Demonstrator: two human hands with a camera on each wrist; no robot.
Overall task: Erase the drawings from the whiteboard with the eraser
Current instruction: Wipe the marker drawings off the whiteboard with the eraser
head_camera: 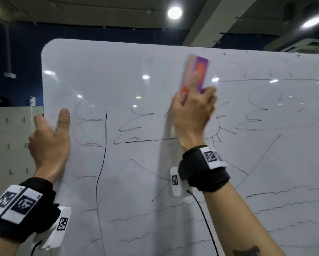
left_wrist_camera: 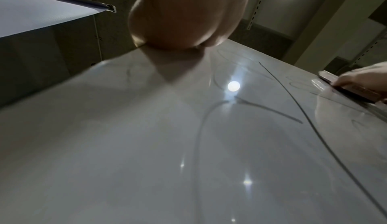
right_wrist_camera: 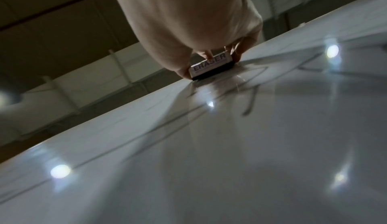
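Note:
A large whiteboard [head_camera: 118, 74] stands upright before me, covered with black line drawings [head_camera: 129, 130] of trees, mountains and waves. My right hand [head_camera: 192, 111] grips a purple and orange eraser [head_camera: 197, 74] and presses it flat on the board near the top centre; it looks blurred. In the right wrist view the eraser [right_wrist_camera: 211, 65] shows the word ERASER, its dark felt against the board [right_wrist_camera: 209, 161]. My left hand [head_camera: 49, 137] holds the board's left edge, thumb on the front, fingers behind. The left wrist view shows the palm [left_wrist_camera: 184, 20] on the board [left_wrist_camera: 146, 144].
A light grey pegboard panel [head_camera: 10, 141] stands left of the whiteboard, behind its edge. Ceiling lamps [head_camera: 175, 12] reflect as bright spots on the glossy surface. The upper left of the board carries only faint smudges. The drawings run on to the right and downward.

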